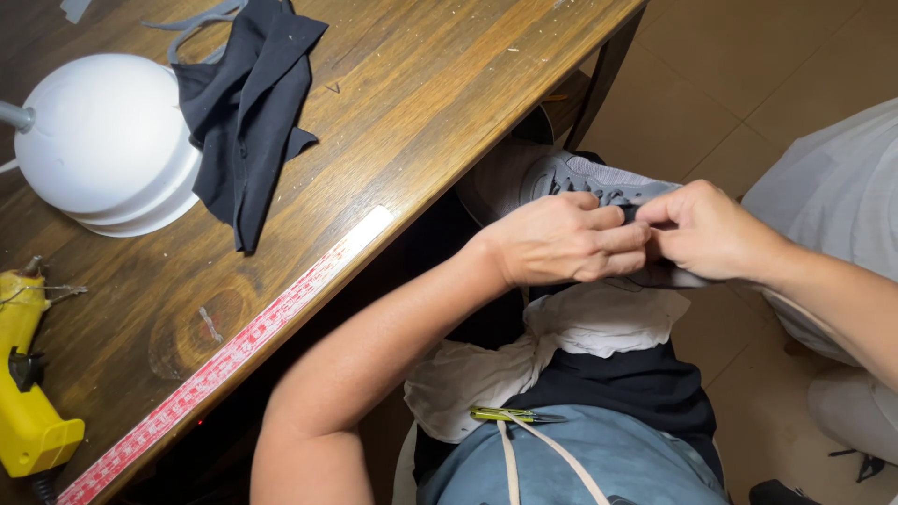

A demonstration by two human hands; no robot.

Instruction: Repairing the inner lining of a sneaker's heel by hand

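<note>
Grey shoe [561, 178]: knit upper with dark lacing, held over the person's lap just beyond the table edge, toe end toward the table. Its middle and near side are covered by both hands; the sole is out of sight.

Left hand [561, 245]: fingers curled together and pressed down on the shoe's upper, fingertips meeting the other hand. Whether anything small is pinched between them cannot be made out.

Right hand [706, 229]: closed in a pinch on the shoe's edge, thumb and fingers together, touching the left hand's fingertips. The forearm runs out of view at the right.

White cloth [552, 346]: crumpled in the lap, directly beneath the shoe and hands, partly hidden by the left forearm.

Green and yellow clip [510, 414]: small, lying at the cloth's lower edge on the blue apron [599, 463]; details too small to tell.

Wooden table [393, 103]: upper left, dark grain, scattered with specks.

Red and white measuring strip [234, 351]: flat along the table's near edge; markings illegible.

Black fabric [245, 103]: draped loosely on the table, one edge touching the white dome.

White dome [108, 140]: rounded form at the table's left, its mount cut off by the frame.

Yellow glue gun [28, 402]: at the far left, only partly in view.
</note>
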